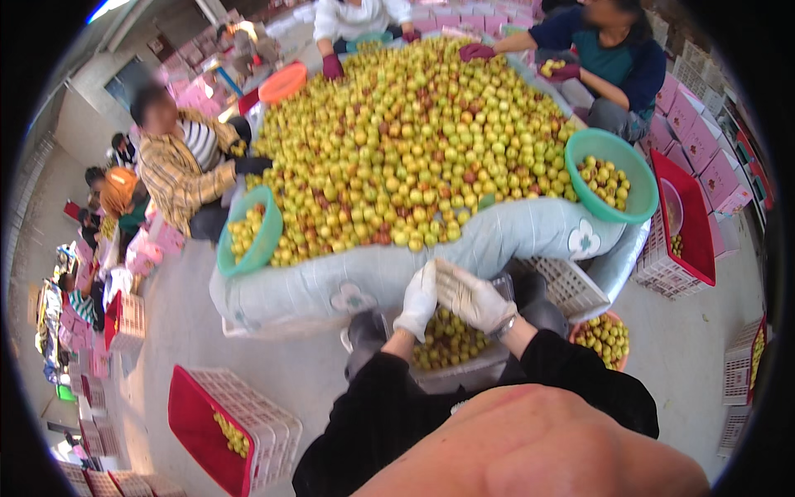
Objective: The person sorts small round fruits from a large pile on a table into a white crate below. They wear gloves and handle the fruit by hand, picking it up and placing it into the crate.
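Note:
A big heap of yellow-green and brown jujube-like fruits (397,143) covers the padded table in front of me. My left hand (419,301) and my right hand (475,297), both in white gloves, meet at the fingertips at the table's near edge, over a crate of fruits (450,341) between my legs. Their palms face down or inward, so whether any fruit lies between them is hidden. The quilted pale blue table edge (372,273) lies just beyond my fingers.
Green basins with fruit stand at the table's left (251,233) and right (612,177) corners. Red-lined crates sit on the floor at lower left (211,428) and right (683,217); an orange tub of fruits (602,341) is right of my legs. Several co-workers sit around the heap.

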`<move>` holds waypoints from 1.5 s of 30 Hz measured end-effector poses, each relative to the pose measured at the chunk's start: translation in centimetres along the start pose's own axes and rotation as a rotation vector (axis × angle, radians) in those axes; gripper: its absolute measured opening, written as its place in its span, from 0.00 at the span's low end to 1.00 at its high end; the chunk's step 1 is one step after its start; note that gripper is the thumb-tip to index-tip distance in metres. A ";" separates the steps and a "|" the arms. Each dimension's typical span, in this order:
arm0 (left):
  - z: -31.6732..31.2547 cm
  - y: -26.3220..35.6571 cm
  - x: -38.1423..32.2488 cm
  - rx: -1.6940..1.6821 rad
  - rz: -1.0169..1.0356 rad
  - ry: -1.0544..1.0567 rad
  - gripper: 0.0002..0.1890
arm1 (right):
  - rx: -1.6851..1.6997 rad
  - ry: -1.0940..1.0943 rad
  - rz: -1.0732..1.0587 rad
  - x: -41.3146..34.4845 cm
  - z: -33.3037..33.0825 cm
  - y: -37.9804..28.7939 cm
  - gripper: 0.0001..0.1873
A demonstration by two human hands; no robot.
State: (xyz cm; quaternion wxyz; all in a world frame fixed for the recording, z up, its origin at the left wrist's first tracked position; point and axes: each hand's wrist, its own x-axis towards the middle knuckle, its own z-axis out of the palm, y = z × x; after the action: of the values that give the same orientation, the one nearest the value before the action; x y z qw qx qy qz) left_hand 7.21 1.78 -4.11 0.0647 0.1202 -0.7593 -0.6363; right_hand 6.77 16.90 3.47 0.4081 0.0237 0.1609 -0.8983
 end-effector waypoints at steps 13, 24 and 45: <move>-2.8 4.7 -0.7 -0.162 0.147 0.113 0.18 | -0.120 -0.331 0.109 -6.7 4.2 -0.6 0.33; -4.5 4.2 1.0 -0.435 -0.129 0.169 0.26 | -0.880 -1.685 -0.099 -7.4 17.9 1.3 0.25; -4.9 4.6 1.0 -0.523 -0.247 0.138 0.25 | -1.977 -1.697 -0.363 -8.9 17.2 1.6 0.32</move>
State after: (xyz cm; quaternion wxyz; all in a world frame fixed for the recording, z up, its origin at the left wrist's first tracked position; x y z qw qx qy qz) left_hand 7.01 -2.38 1.20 0.0672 0.2339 -0.5431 -0.8036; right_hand 15.42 17.04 20.91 0.1010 -0.8729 0.4424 -0.1793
